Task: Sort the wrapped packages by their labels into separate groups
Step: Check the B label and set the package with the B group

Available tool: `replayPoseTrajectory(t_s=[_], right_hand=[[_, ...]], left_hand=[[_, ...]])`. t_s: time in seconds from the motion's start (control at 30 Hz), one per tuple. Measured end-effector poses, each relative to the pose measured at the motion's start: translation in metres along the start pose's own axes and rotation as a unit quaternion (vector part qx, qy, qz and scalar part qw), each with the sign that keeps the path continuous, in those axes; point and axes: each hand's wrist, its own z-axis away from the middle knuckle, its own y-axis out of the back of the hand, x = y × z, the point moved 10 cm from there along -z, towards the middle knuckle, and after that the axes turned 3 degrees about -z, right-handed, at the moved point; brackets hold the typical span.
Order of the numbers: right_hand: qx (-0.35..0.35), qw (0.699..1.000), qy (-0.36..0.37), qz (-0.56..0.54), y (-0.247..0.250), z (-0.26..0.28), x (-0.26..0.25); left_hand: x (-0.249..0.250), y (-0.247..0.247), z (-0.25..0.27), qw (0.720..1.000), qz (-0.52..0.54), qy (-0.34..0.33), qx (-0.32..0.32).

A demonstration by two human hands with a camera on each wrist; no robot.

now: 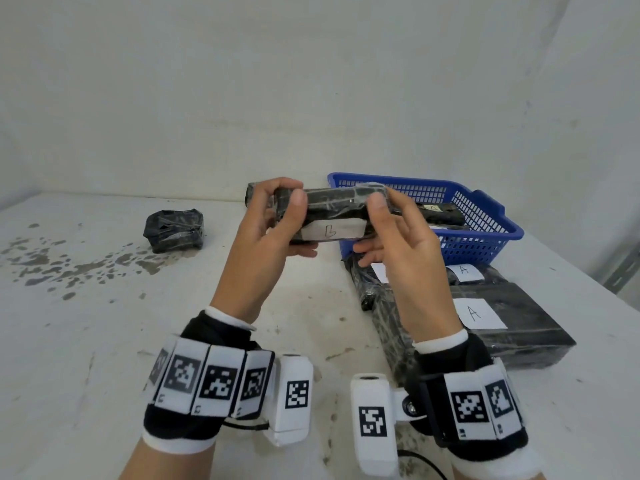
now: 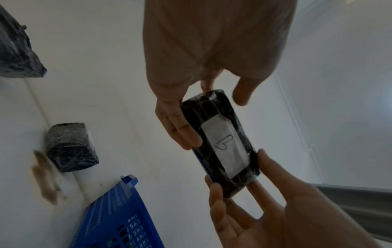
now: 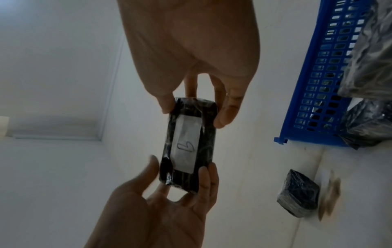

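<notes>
I hold a black plastic-wrapped package (image 1: 332, 213) up above the table, its white label reading "B" facing me. My left hand (image 1: 294, 226) pinches its left end and my right hand (image 1: 372, 230) pinches its right end, thumbs on top, fingers underneath. The left wrist view shows the package (image 2: 220, 142) and label lengthwise between both hands; so does the right wrist view, package (image 3: 188, 146). Packages labelled "A" (image 1: 512, 320) lie together at the right. A small unturned black package (image 1: 175, 230) lies at the left.
A blue plastic basket (image 1: 485, 209) with more wrapped packages stands at the back right, just behind the "A" group. Another black package (image 1: 252, 194) lies behind my left hand. The white table (image 1: 104, 341) has dark stains at the left; a wall closes the back.
</notes>
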Motion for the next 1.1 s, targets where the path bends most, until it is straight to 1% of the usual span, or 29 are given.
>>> replayPoseTrajectory(t_s=[0.13, 0.3, 0.47, 0.57, 0.73, 0.8, 0.87, 0.9, 1.0, 1.1], right_hand=[[0.003, 0.999, -0.022, -0.037, 0.001, -0.001, 0.002], [-0.005, 0.997, -0.044, -0.056, 0.001, -0.001, 0.007], [-0.012, 0.999, -0.045, -0.021, -0.001, -0.001, 0.010], [-0.022, 0.999, -0.048, 0.006, -0.003, 0.000, 0.012], [-0.038, 0.998, -0.042, 0.030, -0.007, 0.002, 0.012], [-0.031, 0.998, -0.049, 0.021, -0.006, 0.002, 0.013], [-0.014, 0.998, -0.064, -0.001, -0.002, 0.002, 0.015], [-0.010, 0.998, -0.067, -0.004, 0.000, 0.001, 0.016], [-0.014, 0.999, -0.046, -0.013, -0.001, 0.002, 0.010], [-0.019, 1.000, -0.007, -0.012, -0.004, 0.002, 0.003]], left_hand=[[-0.002, 0.002, -0.002, 1.000, 0.019, 0.011, 0.001], [-0.005, 0.003, -0.002, 1.000, 0.008, 0.023, 0.014], [-0.007, 0.001, -0.001, 0.999, -0.024, 0.030, 0.019], [-0.006, 0.001, -0.001, 0.998, -0.058, 0.018, 0.020], [0.000, -0.001, 0.001, 0.997, -0.075, -0.009, 0.012], [-0.001, -0.005, 0.002, 0.999, -0.041, -0.002, -0.003], [-0.008, -0.005, 0.002, 1.000, 0.005, 0.024, 0.000], [-0.009, -0.003, 0.002, 1.000, 0.005, 0.030, 0.006], [-0.005, 0.001, 0.001, 1.000, -0.017, 0.015, 0.020], [-0.002, -0.002, 0.003, 1.000, 0.000, 0.016, 0.009]])
